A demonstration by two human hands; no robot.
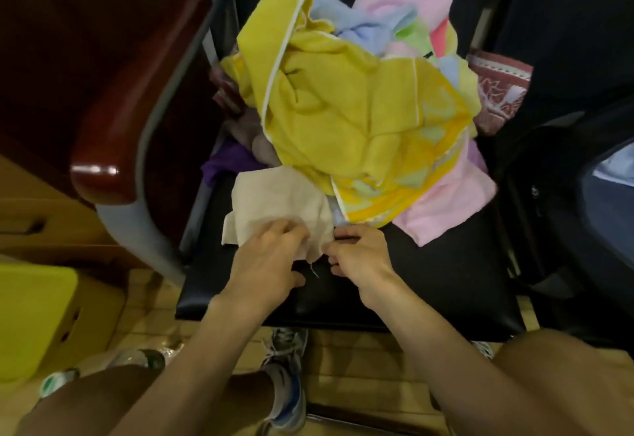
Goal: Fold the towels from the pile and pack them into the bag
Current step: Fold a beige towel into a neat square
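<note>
The left grip [271, 257] is curled down onto the near edge of a beige towel [274, 202], with cloth gathered under the bent fingers. The right grip [356, 257] is clamped on the same towel's near right corner, which is pinched between the thumb and curled fingers. The two are held close together, just apart. The beige towel is laid partly flat on the black padded seat [429, 284] of a chair, at the front of the pile [377, 68], and its far edge is tucked under the heap. The rear and middle of the seat are taken up by the pile. A dark bag [549, 195] is stood just beside the seat on the right, and a red-brown armrest [137, 92] is seen on the left. Most of the pile is covered by a large yellow towel [326, 109] edged with white trim. A pink towel [446, 202] is spread below it at the right, toward the seat front. A red and white patterned cloth [497, 89] is lodged at the pile's right rear, and a purple cloth [223, 164] is seen at its left edge. A light blue towel [356, 27] and a green towel [411, 35] are bunched at the top. A small black mark on the green towel is too blurred to be read.
</note>
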